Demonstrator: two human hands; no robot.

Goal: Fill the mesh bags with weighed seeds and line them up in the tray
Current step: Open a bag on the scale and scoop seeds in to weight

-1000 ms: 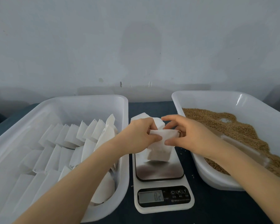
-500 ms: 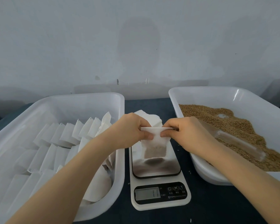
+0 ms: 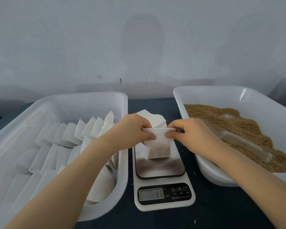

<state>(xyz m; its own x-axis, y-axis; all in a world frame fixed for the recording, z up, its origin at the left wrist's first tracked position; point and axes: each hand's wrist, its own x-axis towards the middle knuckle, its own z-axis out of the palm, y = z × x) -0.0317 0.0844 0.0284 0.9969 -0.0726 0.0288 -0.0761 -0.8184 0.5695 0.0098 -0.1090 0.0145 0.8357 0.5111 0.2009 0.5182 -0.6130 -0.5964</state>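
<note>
Well to the left of the fingers, a white plastic tray (image 3: pixel 89 98) is holding rows of filled bags (image 3: pixel 69 138), which are leaning on one another like tiles, matte and soft-edged against the tray's smooth, glossy wall. The left hand (image 3: pixel 132 129) is pinching one top corner of the mesh bag (image 3: pixel 157 146), its fingers (image 3: pixel 149 137) clamped on the cloth. The bag is hanging just below the fingers over the steel plate of the scale (image 3: pixel 160 169) — whether its bottom is touching the plate cannot be told. Seeds are showing as a brownish lump through the thin white weave in its lower part, while the top is lying flat and empty. It is looking light and limp, likely to sag, fold or spill if tipped, so the top hem at both corners seems the sound place to hold it. Just behind the fingers, a stack of empty bags (image 3: pixel 155 118) is lying on the dark worktop (image 3: pixel 221 212). The right hand (image 3: pixel 193 134) is pinching the opposite corner, fingers (image 3: pixel 170 135) likewise clamped, stretching the mouth flat. Further right of the fingers, a clear plastic scoop (image 3: pixel 243 144) is resting on loose golden-brown seeds (image 3: pixel 238 123) — fine, granular, free-running — in a second white tray (image 3: pixel 221 90).
</note>
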